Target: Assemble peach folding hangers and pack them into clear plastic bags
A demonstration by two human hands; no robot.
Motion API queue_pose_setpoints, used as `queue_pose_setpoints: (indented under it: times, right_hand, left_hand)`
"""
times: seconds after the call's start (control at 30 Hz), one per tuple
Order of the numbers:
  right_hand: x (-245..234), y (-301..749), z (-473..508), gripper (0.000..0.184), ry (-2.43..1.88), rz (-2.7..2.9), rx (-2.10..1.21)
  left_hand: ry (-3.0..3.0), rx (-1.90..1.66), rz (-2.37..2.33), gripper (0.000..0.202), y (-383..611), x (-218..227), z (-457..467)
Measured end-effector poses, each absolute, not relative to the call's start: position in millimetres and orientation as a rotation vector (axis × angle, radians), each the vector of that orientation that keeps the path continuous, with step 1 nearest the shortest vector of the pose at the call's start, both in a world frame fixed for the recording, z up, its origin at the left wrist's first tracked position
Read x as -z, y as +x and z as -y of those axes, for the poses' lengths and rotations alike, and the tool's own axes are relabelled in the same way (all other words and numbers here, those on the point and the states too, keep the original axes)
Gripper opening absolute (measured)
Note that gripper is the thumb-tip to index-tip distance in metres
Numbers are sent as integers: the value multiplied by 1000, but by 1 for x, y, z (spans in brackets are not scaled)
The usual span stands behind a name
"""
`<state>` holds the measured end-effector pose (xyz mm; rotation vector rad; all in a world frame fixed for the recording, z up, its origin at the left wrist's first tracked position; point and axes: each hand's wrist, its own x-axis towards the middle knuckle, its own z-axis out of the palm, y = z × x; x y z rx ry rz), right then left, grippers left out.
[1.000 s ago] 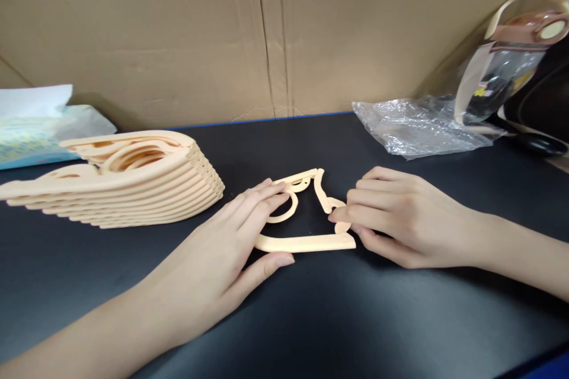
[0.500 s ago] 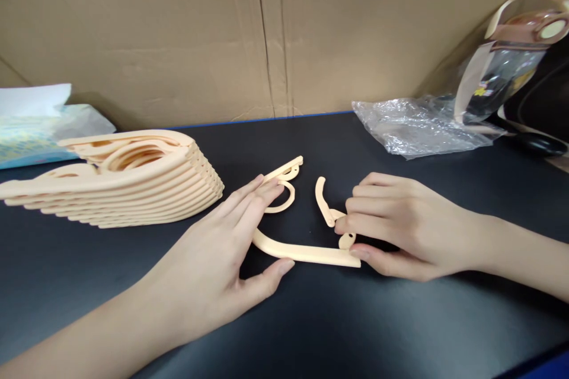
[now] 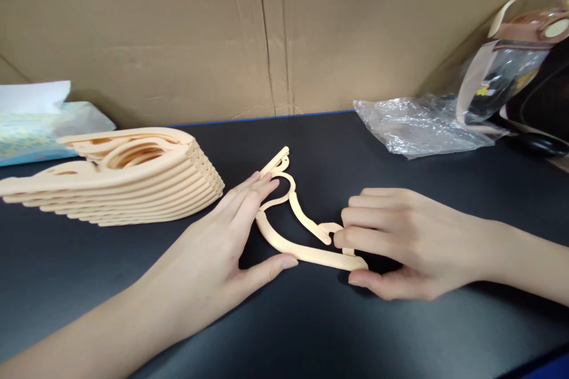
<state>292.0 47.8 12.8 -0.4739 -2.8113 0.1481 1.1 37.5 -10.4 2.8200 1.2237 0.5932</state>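
Observation:
A cream plastic folding hanger (image 3: 306,253) lies on the dark table in front of me, its curved bars, ring and slotted end showing. My left hand (image 3: 233,237) rests over its left part, fingers on the ring side and thumb against the long lower bar. With fingers bent, my right hand (image 3: 386,243) grips the hanger's right end, the thumb at the lower bar's tip. A short curved arm (image 3: 306,219) runs from near the ring toward my right fingertips. My fingers hide parts of both ends. Left of my left hand sits a nested stack of similar cream hanger pieces (image 3: 160,195).
A blue-patterned tissue pack (image 3: 40,130) lies at the back left. Crumpled clear plastic wrap (image 3: 413,127) and a clear bottle with a brownish lid (image 3: 511,65) are at the back right. A cardboard wall (image 3: 178,35) closes off the table's far side.
My right hand has moved slightly nearer to me. The short curved arm has swung left and now meets the ring. The hanger's slotted end has shifted left and away from me.

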Motion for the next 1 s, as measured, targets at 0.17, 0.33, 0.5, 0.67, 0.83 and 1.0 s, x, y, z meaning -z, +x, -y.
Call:
queue_pose_setpoints:
  times: [0.17, 0.33, 0.5, 0.67, 0.83, 1.0]
  right_hand:
    - [-13, 291, -47, 17, -476, 2815, -156]
    - [-14, 291, -47, 15, -473, 2815, -161]
    - [-14, 291, -47, 13, -475, 2809, -166]
    - [-15, 290, -46, 12, -475, 2814, -156]
    - [-14, 290, -46, 9, -481, 2808, -172]
    - [-14, 290, -45, 10, -466, 2811, -196]
  left_hand:
    - [2802, -600, -1226, 76, 1, 10, -38]
    - [2768, -627, -1193, 73, 1, 13, -37]
    - [2773, -647, -1179, 52, 3, 14, -33]
    - [2757, -643, -1173, 52, 3, 12, -32]
    - [2777, -635, -1165, 52, 4, 12, -32]
    - [2810, -646, -1140, 47, 3, 13, -33]
